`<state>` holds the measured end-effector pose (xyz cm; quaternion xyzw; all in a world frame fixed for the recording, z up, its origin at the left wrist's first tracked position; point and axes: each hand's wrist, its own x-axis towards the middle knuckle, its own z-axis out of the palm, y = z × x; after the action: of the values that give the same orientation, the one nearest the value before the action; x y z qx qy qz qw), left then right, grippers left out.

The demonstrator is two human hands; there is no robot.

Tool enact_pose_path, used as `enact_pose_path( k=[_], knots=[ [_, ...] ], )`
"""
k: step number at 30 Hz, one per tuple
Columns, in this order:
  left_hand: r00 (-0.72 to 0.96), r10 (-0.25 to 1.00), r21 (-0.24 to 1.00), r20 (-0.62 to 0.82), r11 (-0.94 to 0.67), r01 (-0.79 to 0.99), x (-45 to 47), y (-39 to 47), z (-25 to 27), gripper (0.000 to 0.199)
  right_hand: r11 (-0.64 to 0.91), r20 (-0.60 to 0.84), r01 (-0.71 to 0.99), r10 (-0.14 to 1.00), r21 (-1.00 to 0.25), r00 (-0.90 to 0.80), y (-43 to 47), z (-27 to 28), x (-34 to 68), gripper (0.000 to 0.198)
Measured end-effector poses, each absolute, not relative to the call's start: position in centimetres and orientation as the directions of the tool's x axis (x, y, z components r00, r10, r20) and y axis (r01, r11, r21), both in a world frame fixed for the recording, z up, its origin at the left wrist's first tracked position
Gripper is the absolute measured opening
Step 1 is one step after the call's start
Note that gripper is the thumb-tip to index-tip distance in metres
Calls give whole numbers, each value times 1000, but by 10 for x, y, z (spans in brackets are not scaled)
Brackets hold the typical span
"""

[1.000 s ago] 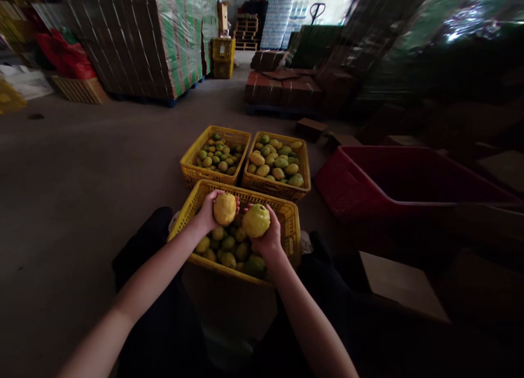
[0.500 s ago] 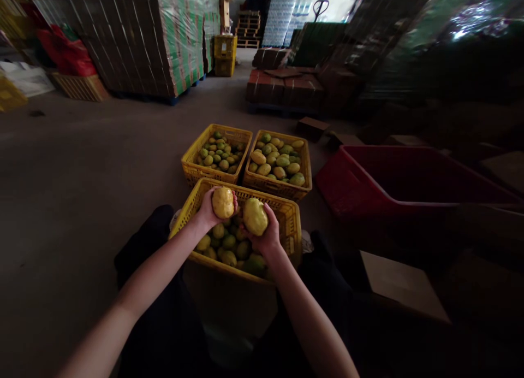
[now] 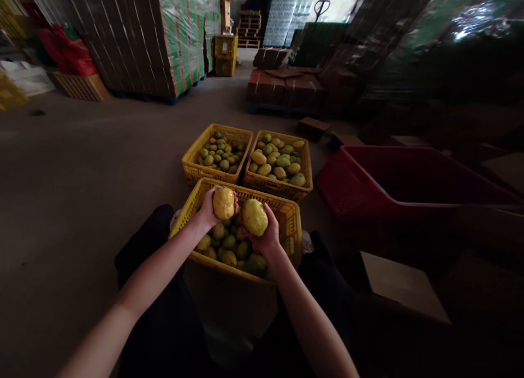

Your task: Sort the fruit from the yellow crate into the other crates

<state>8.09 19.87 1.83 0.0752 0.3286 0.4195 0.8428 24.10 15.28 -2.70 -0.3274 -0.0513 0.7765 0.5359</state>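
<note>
While both hands are raised over the near yellow crate [image 3: 292,225], each one holds a single piece of mango-like fruit. The left hand [image 3: 209,207] has its grip wrapped around a yellow fruit [image 3: 224,203], with fingertips showing at the far side of it. The right hand [image 3: 270,233] has its grip curled around a greener, lumpy fruit [image 3: 255,217], its thumb along the right side and the palm beneath. The two held fruits are side by side, close together with a narrow gap between them, the left one slightly farther from the body.

Below them, a pile of green and yellow fruit [image 3: 229,241] lies in the near crate, which stands between the person's legs in dark trousers. Just beyond it, two more crates sit side by side: the far left crate [image 3: 204,174], holding mostly smaller-looking fruit, and the far right crate [image 3: 278,188], filled with green and yellow ones. All three stand on the grey floor [image 3: 82,176].

To the right is a large red tub [image 3: 347,187], with a flat cardboard piece [image 3: 403,285] nearer the person, in deep shadow. Farther back, a plastic-wrapped stack of boxes [image 3: 184,50] rises at the left, and wooden pallets [image 3: 249,28] are piled near water bottles [image 3: 280,17]. A dark looped handle [image 3: 321,9] stands up near the bright wall.
</note>
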Motion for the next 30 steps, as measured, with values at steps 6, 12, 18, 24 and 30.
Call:
enact_pose_path(
  k=[6,12,18,24,30],
  knots=[
    [437,754,411,-491,643,-647,81,200,17,37,-427,-510,-774,845,-467,-159,153,-28,241,27],
    [440,743,409,-504,654,-636,81,201,16,36,-414,-466,-761,869,-500,-167,154,-32,241,29],
    [427,740,426,-520,658,-621,82,200,19,38,-421,-482,-749,862,-511,-156,154,-31,238,28],
    [436,739,411,-514,658,-630,82,199,19,38,-414,-473,-740,869,-530,-148,152,-26,236,28],
    [437,731,386,-524,661,-644,82,199,20,38,-407,-474,-744,870,-530,-138,152,-27,236,27]
  ],
)
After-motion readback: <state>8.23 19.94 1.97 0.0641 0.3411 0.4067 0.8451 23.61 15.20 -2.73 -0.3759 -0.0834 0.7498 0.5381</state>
